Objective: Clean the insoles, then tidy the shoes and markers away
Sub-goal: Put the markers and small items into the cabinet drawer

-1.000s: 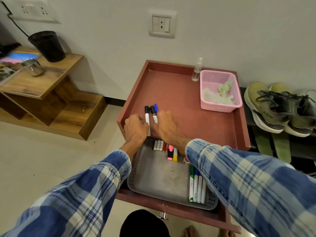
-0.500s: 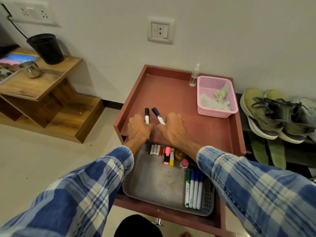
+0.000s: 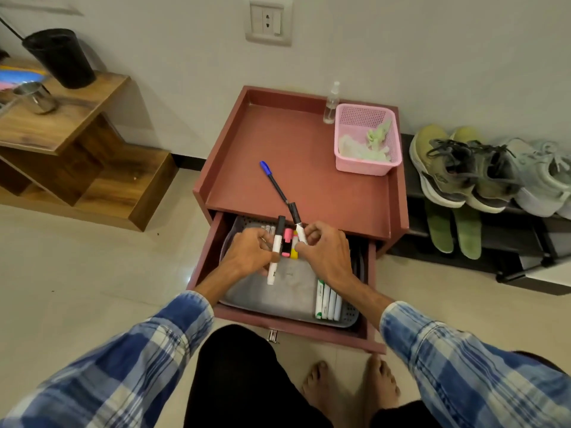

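- Bare feet [image 3: 349, 387] and dark trousers stand on the tiled floor before the open drawer [image 3: 296, 330] of a red-brown side table [image 3: 309, 180].
- In the drawer sits a grey perforated tray [image 3: 278, 298]. A row of green-ended markers [image 3: 327, 301] lies along its right side, and a pink highlighter [image 3: 288, 237] and a yellow highlighter [image 3: 295, 254] lie at its far end.
- The left hand [image 3: 247, 256] is above the tray, fingers and thumb pinching a black-capped marker [image 3: 277, 242] held roughly upright, cap away from the person.
- The right hand [image 3: 324, 253] is just beside it, fingers curled round a second black-capped marker [image 3: 296, 219], whose cap is tilted over the table's front edge.
- A blue-capped pen [image 3: 273, 180] extends across the table top in line with that second marker. Whether the right hand holds it cannot be told.
- At the table's far right stands a pink basket [image 3: 364, 163] with pale cloths in it, and a clear spray bottle [image 3: 331, 103] is just beside its left corner.
- To the right is a dark shoe rack [image 3: 525, 261] with olive sneakers [image 3: 441, 168] and grey sneakers [image 3: 540, 180] on top. Two green insoles [image 3: 454, 227] are on the tier beneath the olive pair.
- To the far left is a wooden shelf unit [image 3: 92, 168] bearing a black cup [image 3: 60, 57] and a steel cup [image 3: 37, 97].
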